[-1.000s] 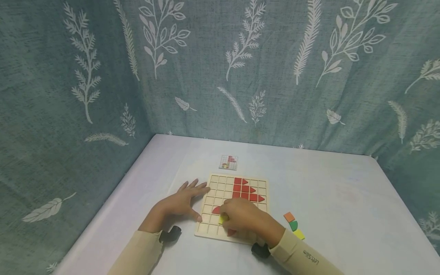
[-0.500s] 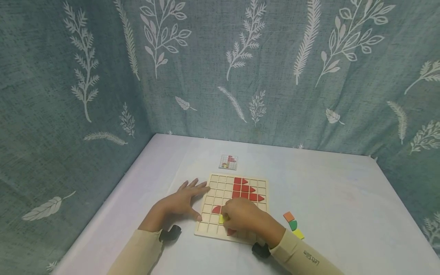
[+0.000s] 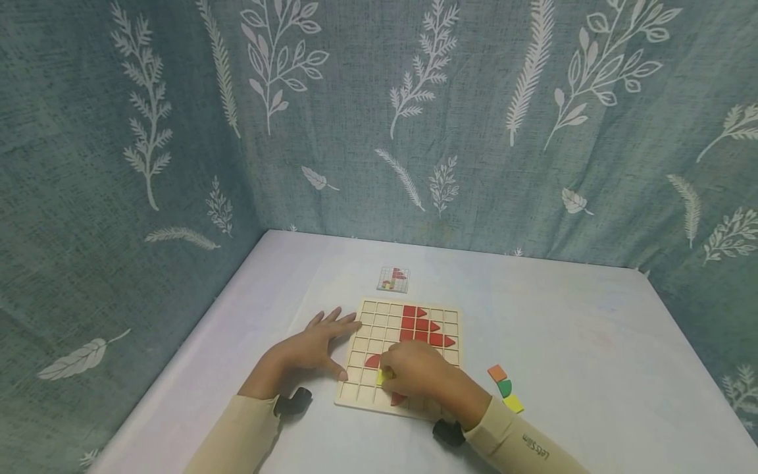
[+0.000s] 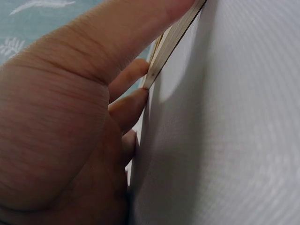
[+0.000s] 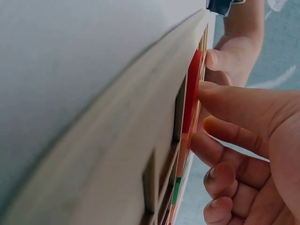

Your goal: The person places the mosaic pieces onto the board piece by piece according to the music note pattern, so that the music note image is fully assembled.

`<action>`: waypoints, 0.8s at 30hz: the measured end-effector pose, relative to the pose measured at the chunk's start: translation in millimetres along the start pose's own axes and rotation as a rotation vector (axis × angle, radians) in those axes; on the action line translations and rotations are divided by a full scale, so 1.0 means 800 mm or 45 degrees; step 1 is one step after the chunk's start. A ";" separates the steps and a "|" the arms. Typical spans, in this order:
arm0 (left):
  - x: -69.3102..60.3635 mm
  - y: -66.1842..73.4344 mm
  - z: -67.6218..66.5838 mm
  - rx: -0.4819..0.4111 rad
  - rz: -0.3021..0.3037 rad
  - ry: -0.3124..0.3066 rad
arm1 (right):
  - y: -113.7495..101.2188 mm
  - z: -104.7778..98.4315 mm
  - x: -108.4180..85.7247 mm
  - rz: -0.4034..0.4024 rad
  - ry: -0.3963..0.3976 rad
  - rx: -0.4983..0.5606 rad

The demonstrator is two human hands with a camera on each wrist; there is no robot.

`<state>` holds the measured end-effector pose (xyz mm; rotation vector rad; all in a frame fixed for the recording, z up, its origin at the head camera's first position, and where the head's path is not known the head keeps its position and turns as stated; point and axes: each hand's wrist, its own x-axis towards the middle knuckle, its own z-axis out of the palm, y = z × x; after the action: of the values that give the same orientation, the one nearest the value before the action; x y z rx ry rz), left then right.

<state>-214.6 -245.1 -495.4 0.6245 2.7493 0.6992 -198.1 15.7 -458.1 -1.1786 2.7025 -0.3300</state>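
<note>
A wooden grid board [image 3: 364, 342] lies on the white table. At its left edge, my left hand [image 3: 310, 345] is spread, fingertips and thumb touching the rim; the left wrist view shows the fingers along the board's side [image 4: 161, 61]. My right hand [image 3: 417, 372] is over the board's lower middle, thumb and fingers curled on a yellow tile [image 3: 381, 377] that they partly cover. A red quarter-round tile [image 3: 373, 361] sits just above it, another red tile [image 3: 397, 399] below. In the right wrist view, a red tile [image 5: 191, 89] lies by the thumb, with green [image 5: 176, 190] beyond.
Red squares and triangles [image 3: 422, 325] form stepped rows at the board's upper right. A small pattern card [image 3: 393, 280] lies behind the board. Right of it are loose orange [image 3: 497, 373], green [image 3: 505, 387] and yellow [image 3: 513, 403] tiles. A leaf-patterned curtain [image 3: 438, 131] hangs behind.
My right hand makes only a slight shift over the yellow tile, and more of the red quarter-round beside it shows at times. My left hand stays put.
</note>
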 end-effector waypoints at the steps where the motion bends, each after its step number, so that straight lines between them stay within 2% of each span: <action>1: 0.000 0.000 0.000 0.002 0.001 -0.001 | -0.001 -0.001 -0.001 0.003 0.001 0.007; 13: 0.001 0.007 -0.003 0.000 -0.034 -0.005 | -0.005 -0.002 -0.001 -0.001 0.003 0.021; 19: 0.001 0.008 -0.004 0.001 -0.029 -0.003 | -0.005 -0.003 -0.002 -0.006 0.008 -0.023; 24: 0.002 0.010 -0.004 -0.007 -0.022 -0.007 | 0.003 -0.005 -0.006 -0.024 0.027 -0.008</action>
<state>-214.0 -239.2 -489.0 0.6001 2.7436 0.7005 -197.4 21.0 -454.3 -1.2103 2.7141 -0.3389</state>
